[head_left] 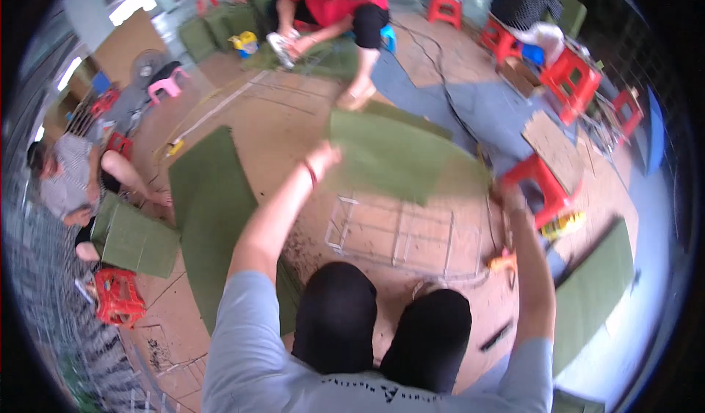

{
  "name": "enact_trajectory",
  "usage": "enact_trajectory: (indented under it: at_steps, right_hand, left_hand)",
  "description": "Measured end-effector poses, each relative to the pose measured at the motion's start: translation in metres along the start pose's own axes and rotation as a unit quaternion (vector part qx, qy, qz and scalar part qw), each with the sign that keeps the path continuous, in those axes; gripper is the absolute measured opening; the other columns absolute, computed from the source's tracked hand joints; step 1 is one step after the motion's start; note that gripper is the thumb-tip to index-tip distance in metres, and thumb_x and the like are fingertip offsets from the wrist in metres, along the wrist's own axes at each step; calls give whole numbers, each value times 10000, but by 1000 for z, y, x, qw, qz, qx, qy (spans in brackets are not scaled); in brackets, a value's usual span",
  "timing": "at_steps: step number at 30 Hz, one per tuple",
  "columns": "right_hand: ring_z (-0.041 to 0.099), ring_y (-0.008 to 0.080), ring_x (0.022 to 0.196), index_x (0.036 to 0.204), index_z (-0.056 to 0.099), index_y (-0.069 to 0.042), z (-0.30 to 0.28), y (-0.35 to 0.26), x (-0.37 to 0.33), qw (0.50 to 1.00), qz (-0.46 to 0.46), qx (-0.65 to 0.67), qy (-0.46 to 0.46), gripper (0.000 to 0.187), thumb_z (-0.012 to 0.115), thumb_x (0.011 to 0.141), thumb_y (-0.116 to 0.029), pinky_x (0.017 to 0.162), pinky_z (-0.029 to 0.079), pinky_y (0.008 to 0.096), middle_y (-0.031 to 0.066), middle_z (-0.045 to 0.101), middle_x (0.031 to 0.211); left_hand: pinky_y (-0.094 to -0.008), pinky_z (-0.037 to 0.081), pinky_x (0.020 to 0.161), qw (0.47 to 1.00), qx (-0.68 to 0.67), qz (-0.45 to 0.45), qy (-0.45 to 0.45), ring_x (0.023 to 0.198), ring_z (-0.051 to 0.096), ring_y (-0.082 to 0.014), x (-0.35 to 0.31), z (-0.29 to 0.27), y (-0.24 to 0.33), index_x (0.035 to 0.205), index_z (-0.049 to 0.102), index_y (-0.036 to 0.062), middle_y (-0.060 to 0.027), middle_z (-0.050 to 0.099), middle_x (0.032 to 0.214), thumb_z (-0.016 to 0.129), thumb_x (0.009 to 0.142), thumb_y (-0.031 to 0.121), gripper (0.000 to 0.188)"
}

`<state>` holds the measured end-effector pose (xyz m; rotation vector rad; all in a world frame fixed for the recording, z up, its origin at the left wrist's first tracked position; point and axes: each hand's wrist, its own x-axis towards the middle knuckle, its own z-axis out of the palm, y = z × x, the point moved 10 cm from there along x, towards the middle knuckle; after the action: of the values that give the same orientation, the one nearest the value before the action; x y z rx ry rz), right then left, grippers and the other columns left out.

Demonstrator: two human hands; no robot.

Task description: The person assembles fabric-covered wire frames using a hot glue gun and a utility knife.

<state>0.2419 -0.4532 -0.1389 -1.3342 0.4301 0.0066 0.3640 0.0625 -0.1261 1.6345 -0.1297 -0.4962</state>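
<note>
Held out in front of me is a green fabric-like sheet (pixel 400 152), slightly smeared by motion. My left hand (pixel 325 160) is closed on its left edge. At the sheet's right corner, my right hand (pixel 508 195) appears closed on it, though the fingers are blurred. Below the sheet, a thin metal wire frame (pixel 398 240) lies flat on the cardboard floor. An orange-handled tool (pixel 503 261) rests by the frame's right end, close under my right forearm.
A large green sheet (pixel 213 214) lies to my left and a green panel (pixel 598 295) to my right. A red stool (pixel 538 185) holding cardboard (pixel 552 152) stands near my right hand. Co-workers sit left, ahead and far right. A black cable (pixel 443 75) crosses the floor.
</note>
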Motion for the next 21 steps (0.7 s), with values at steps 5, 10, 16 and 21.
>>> enact_trajectory:
  at_steps: [5,10,16,21]
  right_hand:
    - [511,194,597,981,599,-73,45,-224,-31,880,-466,-82,45,161,591,859,-178,546,427,308,87,546,712]
    - [573,237,807,979,603,-73,-20,-24,-71,947,-281,-150,38,234,595,745,-96,698,476,377,63,582,848]
    - [602,101,633,886,634,-36,-2,130,-169,995,33,74,58,157,637,833,-184,580,497,221,9,624,749]
    - [583,76,668,870,648,-37,-32,147,-164,992,-6,-53,114,158,646,825,-188,595,463,205,0,630,765]
  left_hand:
    - [-327,335,984,950,-128,256,126,1109,467,-156,23,-7,226,1210,499,27,-68,550,1180,511,922,275,380]
    - [-279,416,854,986,35,114,118,932,552,-132,6,1,65,1139,557,38,-21,613,1026,567,882,244,329]
    - [-264,429,769,993,6,-14,113,842,526,-81,-81,16,-87,1037,600,22,8,606,933,598,864,206,252]
    - [-235,430,765,992,-41,-33,110,826,546,-95,-108,24,-91,1025,596,-3,-28,618,940,637,818,109,239]
